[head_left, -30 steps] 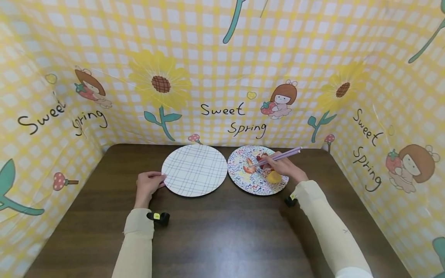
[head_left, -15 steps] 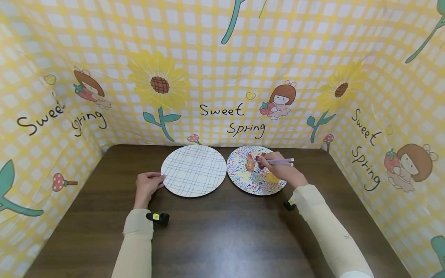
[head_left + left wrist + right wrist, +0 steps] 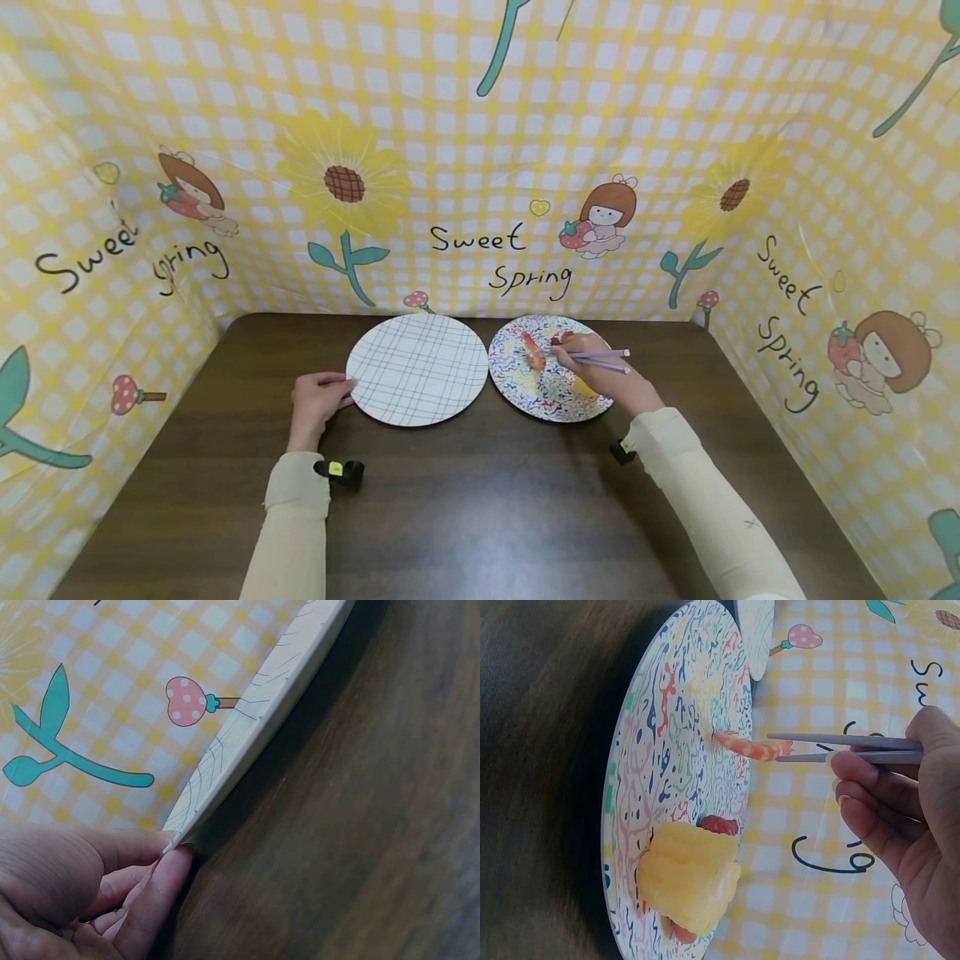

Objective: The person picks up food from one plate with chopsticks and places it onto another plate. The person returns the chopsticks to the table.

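In the head view, my left hand (image 3: pixel 318 404) pinches the left rim of a round white plate (image 3: pixel 416 367) with blue grid lines. The left wrist view has thumb and finger on that plate's edge. My right hand (image 3: pixel 611 375) holds a pair of lilac chopsticks (image 3: pixel 847 740) over a plate with multicoloured squiggles (image 3: pixel 525 396). Between the chopstick tips is the tail end of an orange-and-white shrimp (image 3: pixel 746 748), tilted; whether its other end touches the plate I cannot tell. A yellow corn piece (image 3: pixel 690 870) lies on the squiggle plate, with a dark red piece (image 3: pixel 718 823) partly hidden behind it.
Both plates stand side by side, rims nearly touching, at the back of a dark wooden table (image 3: pixel 450 500). A yellow checked cloth (image 3: pixel 480 167) walls the back and both sides. Each wrist wears a black camera (image 3: pixel 341 475).
My right hand has turned and lowered the chopsticks' rear ends. The shrimp has swung from lying curled to a longer, tilted pose, slightly left. My left hand stays on the grid plate's rim.
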Demonstrator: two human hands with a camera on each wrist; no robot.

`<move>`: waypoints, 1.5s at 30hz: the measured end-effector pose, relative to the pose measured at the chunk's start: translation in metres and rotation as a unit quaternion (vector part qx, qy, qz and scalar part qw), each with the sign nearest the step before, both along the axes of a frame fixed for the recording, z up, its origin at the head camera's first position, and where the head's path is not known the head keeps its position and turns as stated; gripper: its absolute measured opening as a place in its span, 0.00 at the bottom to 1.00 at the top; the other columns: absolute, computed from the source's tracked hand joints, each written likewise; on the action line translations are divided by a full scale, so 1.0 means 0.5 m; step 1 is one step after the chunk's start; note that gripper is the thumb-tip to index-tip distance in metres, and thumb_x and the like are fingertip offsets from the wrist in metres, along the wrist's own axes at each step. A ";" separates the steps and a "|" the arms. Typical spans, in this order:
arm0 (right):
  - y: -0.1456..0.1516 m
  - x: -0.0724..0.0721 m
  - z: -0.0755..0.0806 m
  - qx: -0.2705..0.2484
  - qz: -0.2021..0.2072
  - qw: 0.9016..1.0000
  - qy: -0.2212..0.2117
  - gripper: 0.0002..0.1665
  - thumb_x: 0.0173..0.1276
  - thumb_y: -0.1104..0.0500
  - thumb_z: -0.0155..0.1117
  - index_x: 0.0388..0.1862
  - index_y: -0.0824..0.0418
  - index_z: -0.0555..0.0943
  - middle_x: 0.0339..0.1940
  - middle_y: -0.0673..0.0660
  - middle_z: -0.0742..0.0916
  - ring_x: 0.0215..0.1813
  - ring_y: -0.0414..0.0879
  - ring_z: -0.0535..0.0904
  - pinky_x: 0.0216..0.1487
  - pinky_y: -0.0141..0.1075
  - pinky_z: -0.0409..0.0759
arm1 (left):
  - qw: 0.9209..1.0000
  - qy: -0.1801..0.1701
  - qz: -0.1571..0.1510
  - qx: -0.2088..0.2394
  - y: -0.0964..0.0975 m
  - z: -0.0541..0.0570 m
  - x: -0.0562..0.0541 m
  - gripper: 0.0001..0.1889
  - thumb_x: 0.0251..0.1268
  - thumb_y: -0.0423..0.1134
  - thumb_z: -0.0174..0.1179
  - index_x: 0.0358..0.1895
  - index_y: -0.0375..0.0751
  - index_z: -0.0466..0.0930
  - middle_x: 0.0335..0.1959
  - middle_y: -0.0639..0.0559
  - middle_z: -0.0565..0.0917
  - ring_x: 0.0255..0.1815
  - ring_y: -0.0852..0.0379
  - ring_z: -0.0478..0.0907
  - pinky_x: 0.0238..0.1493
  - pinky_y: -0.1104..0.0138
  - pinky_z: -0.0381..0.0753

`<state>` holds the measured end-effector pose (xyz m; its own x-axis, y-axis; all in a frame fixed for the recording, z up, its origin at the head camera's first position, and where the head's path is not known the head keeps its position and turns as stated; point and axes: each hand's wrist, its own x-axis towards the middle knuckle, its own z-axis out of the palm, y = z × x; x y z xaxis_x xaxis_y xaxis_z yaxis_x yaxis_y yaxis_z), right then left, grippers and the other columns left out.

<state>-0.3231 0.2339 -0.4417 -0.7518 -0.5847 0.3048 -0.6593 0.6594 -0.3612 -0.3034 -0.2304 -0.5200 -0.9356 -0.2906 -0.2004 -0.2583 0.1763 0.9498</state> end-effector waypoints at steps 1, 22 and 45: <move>0.001 0.000 -0.002 -0.006 -0.004 1.000 -0.009 0.25 0.79 0.61 0.55 0.17 0.53 0.68 0.16 0.45 0.68 0.21 0.38 0.60 0.28 0.31 0.62 | 1.000 0.000 -0.001 0.000 0.000 0.000 0.000 0.21 0.66 0.34 0.68 0.57 0.24 0.79 0.43 0.41 0.84 0.31 0.68 0.82 0.35 0.75 0.87; 0.015 -0.039 -0.039 -0.030 -0.068 0.989 -0.128 0.27 0.84 0.52 0.48 0.34 0.67 0.87 0.26 0.63 0.84 0.26 0.44 0.69 0.31 0.35 0.70 | 1.000 -0.005 -0.001 -0.002 -0.001 -0.001 -0.002 0.21 0.66 0.33 0.67 0.58 0.24 0.79 0.44 0.40 0.85 0.31 0.68 0.82 0.35 0.75 0.87; -0.013 -0.062 -0.026 -0.035 -0.057 0.980 -0.189 0.24 0.83 0.54 0.48 0.46 0.69 0.87 0.34 0.67 0.87 0.26 0.44 0.71 0.29 0.33 0.70 | 1.000 0.005 0.001 0.000 -0.005 -0.005 0.001 0.20 0.66 0.34 0.68 0.57 0.24 0.79 0.43 0.40 0.85 0.31 0.67 0.82 0.35 0.75 0.87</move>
